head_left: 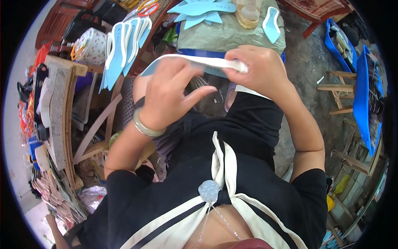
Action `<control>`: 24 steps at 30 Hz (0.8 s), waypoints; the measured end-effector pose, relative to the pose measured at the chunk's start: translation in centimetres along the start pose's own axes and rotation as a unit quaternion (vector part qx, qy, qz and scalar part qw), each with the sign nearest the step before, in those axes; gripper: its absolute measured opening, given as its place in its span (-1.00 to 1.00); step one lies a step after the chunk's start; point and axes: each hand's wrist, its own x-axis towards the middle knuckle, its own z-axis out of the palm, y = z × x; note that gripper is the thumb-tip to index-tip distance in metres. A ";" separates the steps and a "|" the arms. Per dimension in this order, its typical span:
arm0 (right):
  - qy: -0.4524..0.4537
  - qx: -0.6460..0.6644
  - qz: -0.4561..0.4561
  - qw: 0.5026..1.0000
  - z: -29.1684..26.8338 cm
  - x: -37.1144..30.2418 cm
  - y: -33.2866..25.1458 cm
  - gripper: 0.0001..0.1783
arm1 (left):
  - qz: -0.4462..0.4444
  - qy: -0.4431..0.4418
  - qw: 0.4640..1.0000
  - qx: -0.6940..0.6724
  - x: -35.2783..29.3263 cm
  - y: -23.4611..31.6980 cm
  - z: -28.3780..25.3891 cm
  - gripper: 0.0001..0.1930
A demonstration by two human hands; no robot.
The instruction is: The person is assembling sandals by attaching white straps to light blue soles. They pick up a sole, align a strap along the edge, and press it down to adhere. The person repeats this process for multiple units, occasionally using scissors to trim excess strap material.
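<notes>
Pale blue and white showed on the sole-shaped piece (148, 70) held over the lap, its white band (207, 61) running along the upper edge. The right hand (259, 71) was clamped on the white end of it, thumb against curled fingers, so that this tip was mostly covered. The left hand (176, 93), wearing a pale bangle (148, 127) at the wrist, lay over the other part of the piece; its thumb stood well apart from the index finger, which was smeared by motion. The remaining fingers were hidden behind the back of that hand, and whether they pressed on the band could not be told.

Beyond the hands, a tabletop (222, 39) under a wrinkled grey-green cover carried a fanned pile of blue pieces (203, 9), cut off by the upper edge, and one white-rimmed piece (271, 25) near its right side. Between them stood what was perhaps a bottle (250, 11), its top out of view. More white-rimmed pieces (118, 47) hung overlapping at the left. At the far right, the contents of a blue tray (364, 91) were too dark to make out.
</notes>
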 end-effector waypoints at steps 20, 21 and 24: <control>0.030 0.624 0.241 0.743 0.9 0.9 0.1 -0.68 | -0.230 -0.222 0.820 -0.475 1.4 -2.4 0.6 -0.65; 0.045 0.632 0.231 0.739 1.3 1.0 -0.1 -0.68 | -0.235 -0.180 0.803 -0.516 1.0 -2.3 1.2 -0.68; 0.080 0.650 0.211 0.726 2.2 1.3 -1.1 -0.69 | -0.242 -0.105 0.758 -0.596 0.8 -2.3 2.4 -0.69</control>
